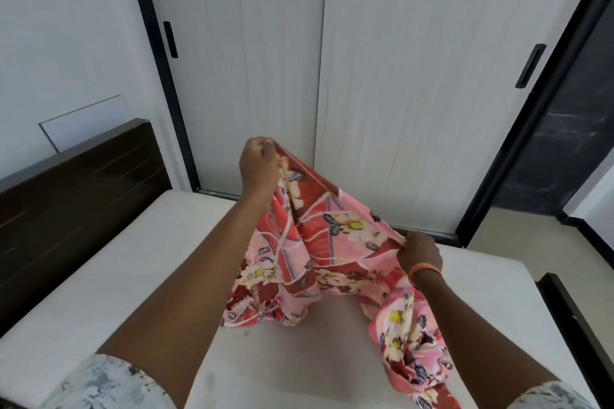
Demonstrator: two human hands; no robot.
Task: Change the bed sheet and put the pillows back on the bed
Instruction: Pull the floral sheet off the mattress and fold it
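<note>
Early stage of the sheet change. We see the mattress [139, 276] lying bare against the dark headboard [76, 183], so we judge the old sheet already off. The left hand [259, 163], raised, and the right hand [419, 252], lower, each pinch an edge of the floral bed sheet [319, 249], which hangs bunched between them above the mattress. Still to do, in our judgement: unfolding, spreading and tucking the sheet, then returning the pillows, none of which appear in view.

Sheet [319, 262] above mattress [99, 276], headboard [66, 196] left, wardrobe doors [332, 60] behind
</note>
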